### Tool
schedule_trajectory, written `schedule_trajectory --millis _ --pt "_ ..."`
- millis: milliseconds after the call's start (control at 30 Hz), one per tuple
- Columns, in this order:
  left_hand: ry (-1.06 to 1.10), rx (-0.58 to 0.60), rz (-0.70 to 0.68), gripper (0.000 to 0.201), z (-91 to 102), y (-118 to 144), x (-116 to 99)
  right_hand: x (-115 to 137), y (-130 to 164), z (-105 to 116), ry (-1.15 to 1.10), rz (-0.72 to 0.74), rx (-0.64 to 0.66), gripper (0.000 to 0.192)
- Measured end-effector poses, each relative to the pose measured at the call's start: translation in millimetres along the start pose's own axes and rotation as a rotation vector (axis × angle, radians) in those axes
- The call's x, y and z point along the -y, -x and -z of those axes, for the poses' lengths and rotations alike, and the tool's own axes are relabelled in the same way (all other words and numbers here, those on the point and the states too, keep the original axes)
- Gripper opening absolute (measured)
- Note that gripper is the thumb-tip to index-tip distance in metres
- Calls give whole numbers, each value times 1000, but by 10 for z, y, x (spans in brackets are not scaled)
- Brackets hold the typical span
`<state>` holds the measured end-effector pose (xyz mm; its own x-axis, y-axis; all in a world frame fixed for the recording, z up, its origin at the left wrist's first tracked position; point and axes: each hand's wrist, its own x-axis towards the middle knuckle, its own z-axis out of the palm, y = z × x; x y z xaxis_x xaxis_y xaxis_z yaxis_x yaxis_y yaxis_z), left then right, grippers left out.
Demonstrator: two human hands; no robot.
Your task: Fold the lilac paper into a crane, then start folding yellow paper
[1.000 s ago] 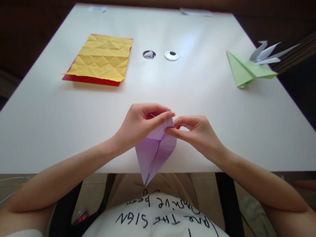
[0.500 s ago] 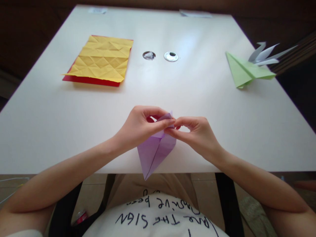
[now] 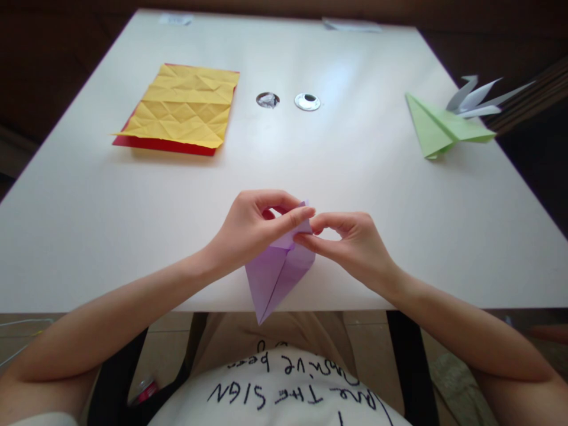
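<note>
My left hand and right hand meet at the near edge of the white table; fingers of both pressed together, pinching the top of the folded purple paper. Its point hangs past the table edge toward me

Paper-craft work spot, home or office undetermined: plain white table with two cable grommets; creased yellow sheets toward far-left corner, folded models at right edge.
</note>
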<state>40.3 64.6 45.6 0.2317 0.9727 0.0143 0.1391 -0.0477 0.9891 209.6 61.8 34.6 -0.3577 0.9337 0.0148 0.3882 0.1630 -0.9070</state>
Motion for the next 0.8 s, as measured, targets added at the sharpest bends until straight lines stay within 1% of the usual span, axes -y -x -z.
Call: schedule_trajectory --millis 100,200,333,433,533,700,800 --pt "15 -41 -18 14 9 -6 1 3 -2 -3 -4 -4 31 15" --pt "13 -47 -23 15 18 -14 -9 7 -12 2 -41 -25 53 13" --pt "-31 21 -9 14 34 -32 -27 0 -32 27 -165 -125 103 13" --pt "-60 51 43 17 44 -42 -25 -11 -48 49 -282 -216 148 14" --pt "-35 3 81 20 52 -49 -8 -21 -59 61 -356 -257 189 14" --pt "91 -111 72 22 82 -77 40 -14 -53 62 -317 -267 185 17" --pt "133 -153 50 20 99 -94 51 -2 -44 59 -308 -270 186 17"
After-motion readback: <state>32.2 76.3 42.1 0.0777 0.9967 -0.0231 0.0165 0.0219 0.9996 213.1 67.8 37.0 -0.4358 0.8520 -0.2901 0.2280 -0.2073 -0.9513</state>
